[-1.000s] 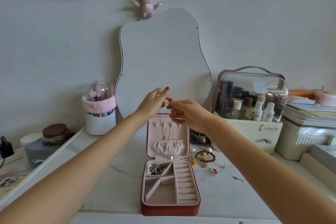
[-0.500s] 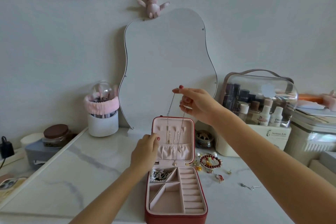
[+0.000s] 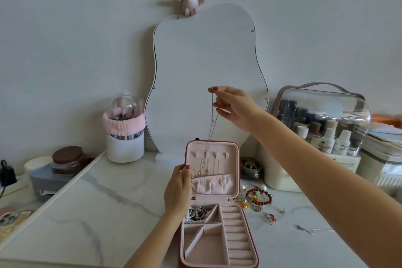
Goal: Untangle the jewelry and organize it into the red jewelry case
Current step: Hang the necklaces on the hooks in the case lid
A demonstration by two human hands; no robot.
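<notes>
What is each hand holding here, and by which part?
The right hand pinches the thin necklace by its top end. The left hand grips the jewelry case by its open lid's left edge.

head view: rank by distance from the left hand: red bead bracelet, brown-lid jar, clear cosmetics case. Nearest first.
From the left hand, which holds the red jewelry case lid edge:
1. Red bead bracelet, right of the case on the table.
2. Brown-lid jar, far left.
3. Clear cosmetics case, back right.

The jewelry case (image 3: 217, 243) lies open on the desk (image 3: 104, 213), lid upright at the back, in front of the mirror (image 3: 206, 67). Loose bracelets (image 3: 258, 197) lie just right of it, a brush holder (image 3: 125, 135) back left, a cosmetics box (image 3: 322, 119) back right.
</notes>
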